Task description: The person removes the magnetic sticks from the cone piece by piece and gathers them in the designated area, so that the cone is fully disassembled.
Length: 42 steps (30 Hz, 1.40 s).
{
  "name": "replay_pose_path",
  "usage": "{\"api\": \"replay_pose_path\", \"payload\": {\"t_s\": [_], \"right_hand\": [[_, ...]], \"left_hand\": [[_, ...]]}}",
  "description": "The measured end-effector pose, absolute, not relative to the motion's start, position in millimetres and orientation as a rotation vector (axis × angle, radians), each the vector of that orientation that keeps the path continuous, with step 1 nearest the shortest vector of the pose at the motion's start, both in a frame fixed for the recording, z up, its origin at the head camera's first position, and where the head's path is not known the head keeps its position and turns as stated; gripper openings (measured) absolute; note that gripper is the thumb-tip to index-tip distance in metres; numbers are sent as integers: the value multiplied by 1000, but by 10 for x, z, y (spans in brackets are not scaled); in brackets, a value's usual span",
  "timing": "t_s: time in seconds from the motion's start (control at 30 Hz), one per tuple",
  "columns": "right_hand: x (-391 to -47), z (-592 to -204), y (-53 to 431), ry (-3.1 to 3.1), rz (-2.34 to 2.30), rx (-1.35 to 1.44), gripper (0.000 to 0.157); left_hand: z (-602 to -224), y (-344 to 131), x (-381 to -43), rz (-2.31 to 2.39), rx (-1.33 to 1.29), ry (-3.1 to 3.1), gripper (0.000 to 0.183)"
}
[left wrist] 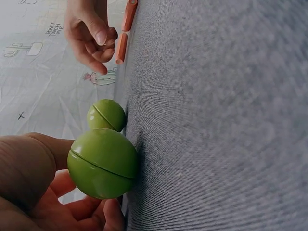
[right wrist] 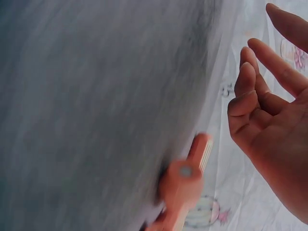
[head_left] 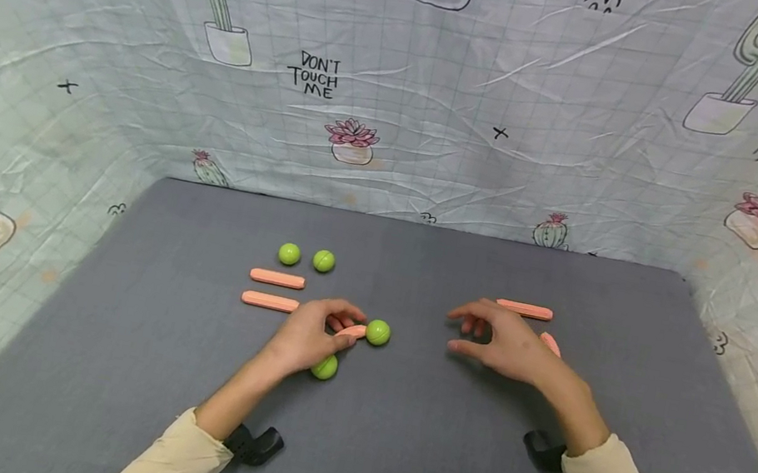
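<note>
My left hand [head_left: 306, 338] pinches a short orange piece [head_left: 353, 331] between thumb and fingers, low over the table. A green ball [head_left: 378, 332] sits at the right end of that piece. Just under the hand is another green ball [head_left: 325, 366]; in the left wrist view the nearer ball [left wrist: 103, 163], grooved round its middle, overlaps the farther one. With fingers loosely bent and nothing in them, my right hand [head_left: 508, 344] hovers above the table. Beside it lie an orange stick [head_left: 524, 309] and a partly hidden orange piece [head_left: 550, 344]. The right wrist view has a blurred round orange part [right wrist: 180, 183] with a hole.
Two green balls [head_left: 306, 257] stand at the back left, with two ribbed orange sticks [head_left: 276, 278] lying in front of them. The grey table [head_left: 386, 458] is enclosed at the back and sides by a printed cloth [head_left: 432, 110]. Each wrist carries a black mount [head_left: 258, 448].
</note>
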State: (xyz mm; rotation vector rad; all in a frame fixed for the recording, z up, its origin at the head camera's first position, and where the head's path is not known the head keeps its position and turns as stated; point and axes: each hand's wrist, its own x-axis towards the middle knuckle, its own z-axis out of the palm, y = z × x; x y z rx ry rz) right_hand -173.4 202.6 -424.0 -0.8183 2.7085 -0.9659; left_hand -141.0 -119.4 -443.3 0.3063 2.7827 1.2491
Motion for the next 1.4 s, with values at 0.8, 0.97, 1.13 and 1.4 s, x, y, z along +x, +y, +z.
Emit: {"api": "replay_pose_path", "payload": {"t_s": [0.8,0.97,1.13,1.4], "right_hand": [[-1768,-4269,1442,2488,-958,-835,45],[-1770,-4283,1359,2470,-950,-849,43],[-1759,-4300,1275,2471,-944,-872,39],[-1725,-4277,1111,2519,-909,-856,32]], "left_hand": [[-4434,-1196,-1367,1197,271,2840,22],[-4439,-1188,-1358,1181,229,2846,19],[-4452,-1174,-1359,1182,214,2853,17],[-4459,-1162,-1376,1212,247,2852,15]]}}
